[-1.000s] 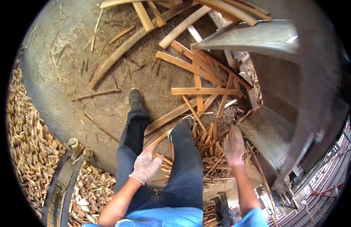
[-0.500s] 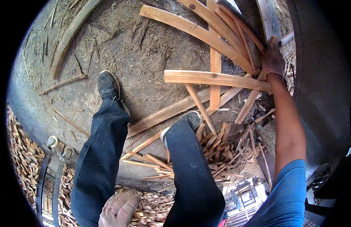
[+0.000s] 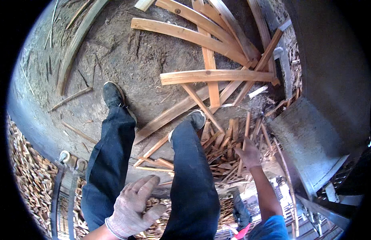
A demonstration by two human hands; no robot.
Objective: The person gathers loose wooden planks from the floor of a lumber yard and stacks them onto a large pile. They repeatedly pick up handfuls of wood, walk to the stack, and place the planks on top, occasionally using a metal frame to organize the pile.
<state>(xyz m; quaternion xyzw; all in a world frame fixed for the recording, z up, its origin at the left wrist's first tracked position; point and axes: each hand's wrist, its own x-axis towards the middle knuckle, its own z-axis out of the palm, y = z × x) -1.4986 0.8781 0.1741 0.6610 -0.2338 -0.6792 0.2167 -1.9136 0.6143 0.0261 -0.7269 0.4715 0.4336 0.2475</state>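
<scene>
My right hand [image 3: 249, 154], in a work glove, is closed around a thin wooden stick [image 3: 247, 124] over the heap of short offcuts [image 3: 223, 148]. The stick stands nearly lengthwise in the view, its lower end reaching down among the scraps. My left hand [image 3: 135, 202], in a pale, soiled glove, hangs over my lap with fingers apart and nothing in it. Farther off at the right, a pale plank with a knot [image 3: 217, 76] lies across several long boards [image 3: 189, 35] that fan out from one spot.
A grey metal sheet [image 3: 309, 140] slants at the right beside a dark panel [image 3: 329, 60]. Long narrow planks [image 3: 169, 120] lie on the dusty ground. Stacked small wood pieces [image 3: 33, 172] fill the lower left, near a metal frame with rollers [image 3: 65, 157].
My right hand has left the far boards and come back toward me, now gripping a thin stick. My left hand has risen from my lap and spread its fingers. The view has shifted slightly.
</scene>
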